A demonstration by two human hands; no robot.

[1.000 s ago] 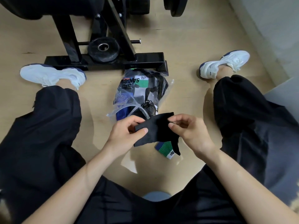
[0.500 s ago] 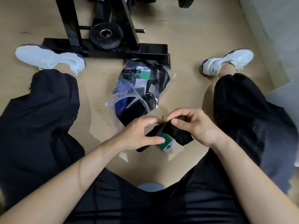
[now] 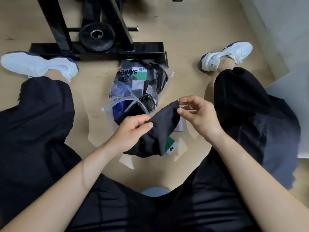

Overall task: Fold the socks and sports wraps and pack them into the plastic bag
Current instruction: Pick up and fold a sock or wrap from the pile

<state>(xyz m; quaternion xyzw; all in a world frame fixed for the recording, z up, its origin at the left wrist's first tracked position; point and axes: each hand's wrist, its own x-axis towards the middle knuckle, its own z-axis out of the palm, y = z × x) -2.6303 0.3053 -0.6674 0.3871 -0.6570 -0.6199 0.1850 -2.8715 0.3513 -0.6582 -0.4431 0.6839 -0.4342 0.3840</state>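
A black sock (image 3: 160, 131) with a green and white cuff hangs between my hands, just above the floor. My left hand (image 3: 132, 128) pinches its left side between thumb and fingers. My right hand (image 3: 197, 113) holds its upper right corner with the fingertips, the other fingers spread. Just beyond the sock lies a clear plastic bag (image 3: 133, 87) with its mouth open toward me. Inside are several folded items: black, blue, and white with green.
The black steel base of a weight rack (image 3: 100, 49) with a weight plate (image 3: 97, 36) stands right behind the bag. My legs in black trousers and white shoes (image 3: 225, 54) flank the wooden floor. A grey wall runs along the right.
The sock was bunched up small between my hands half a second ago. Now it is spread out wider, with my right hand raised to its top corner.
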